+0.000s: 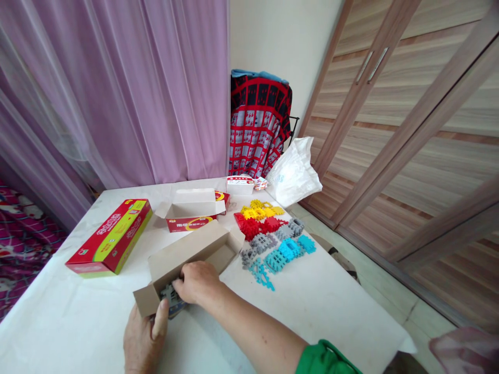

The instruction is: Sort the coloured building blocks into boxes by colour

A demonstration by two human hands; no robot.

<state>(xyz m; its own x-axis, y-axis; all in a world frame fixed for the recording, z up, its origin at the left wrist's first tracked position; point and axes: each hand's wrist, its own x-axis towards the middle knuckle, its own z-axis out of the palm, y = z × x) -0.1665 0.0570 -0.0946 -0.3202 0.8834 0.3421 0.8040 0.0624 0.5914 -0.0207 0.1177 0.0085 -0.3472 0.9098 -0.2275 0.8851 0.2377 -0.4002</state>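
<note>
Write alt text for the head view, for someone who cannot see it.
A person's right hand reaches into an open cardboard box holding gray pieces while the left hand holds the box's near end. Yellow, red, gray and blue pieces lie to the right on the white-covered table; a closed red box sits left.

L fingers (160, 319) w/ thumb up, R fingers (187, 274) bent, R forearm (253, 330) extd fwd.
</note>
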